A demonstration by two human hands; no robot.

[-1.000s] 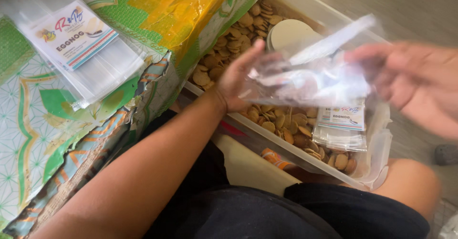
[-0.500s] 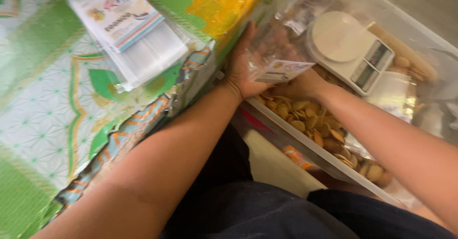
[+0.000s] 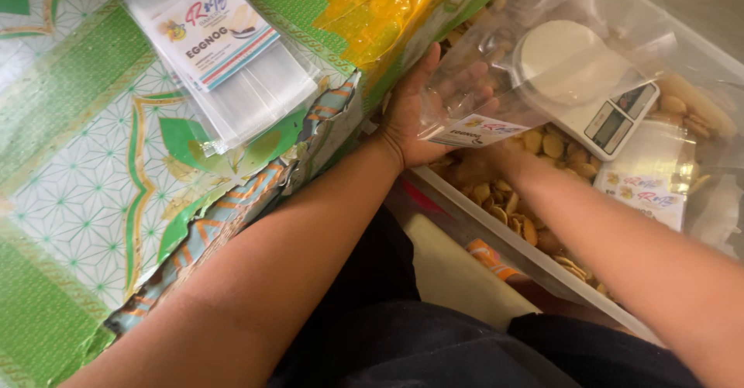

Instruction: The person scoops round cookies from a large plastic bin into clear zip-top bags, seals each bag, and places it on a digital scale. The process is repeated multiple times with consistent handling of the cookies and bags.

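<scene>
Clear labelled bag (image 3: 496, 101) held open over the cookie bin (image 3: 496, 202)
Left hand (image 3: 422, 117) grips the bag; right hand (image 3: 477, 167) looks buried inside, grip unclear. Scale (image 3: 589, 86) sits just behind.

— Where is there room inside the clear bin (image 3: 496, 225)?

— Hardly any. The white scale (image 3: 583, 86) is taking up the middle, and cookies (image 3: 511, 202) are filling the floor around it. Both hands are crowding the near-left corner with a clear bag (image 3: 480, 97).

— And outside?

— The patterned cloth (image 3: 93, 202) is lying open below the stack of empty bags (image 3: 232, 70).
</scene>
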